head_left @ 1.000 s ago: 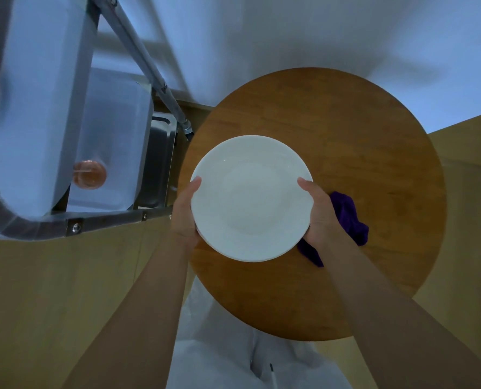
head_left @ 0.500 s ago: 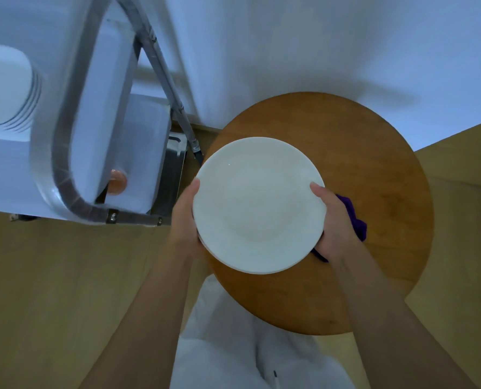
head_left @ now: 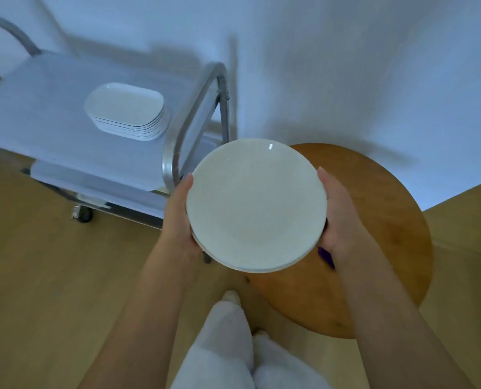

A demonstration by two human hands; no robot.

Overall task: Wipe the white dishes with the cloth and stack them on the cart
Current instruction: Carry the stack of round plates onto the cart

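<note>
A round white plate (head_left: 256,203), seemingly the top of a small stack, is held in the air between both hands. My left hand (head_left: 178,217) grips its left rim and my right hand (head_left: 339,217) grips its right rim. The plate hangs over the left edge of the round wooden table (head_left: 379,248). A sliver of the purple cloth (head_left: 325,256) shows on the table under my right wrist. On the grey cart (head_left: 51,119) to the left stands a stack of several white rectangular dishes (head_left: 127,112).
The cart's metal handle frame (head_left: 188,119) rises between the plate and the dish stack. A cart wheel (head_left: 83,213) rests on the wooden floor. A white wall runs behind. My white-clad legs (head_left: 228,346) stand below the plate.
The view has swung up and left, bringing the cart top and its dish stack into sight. The plate has lifted off the table and shifted left toward the cart, still held by both hands.
</note>
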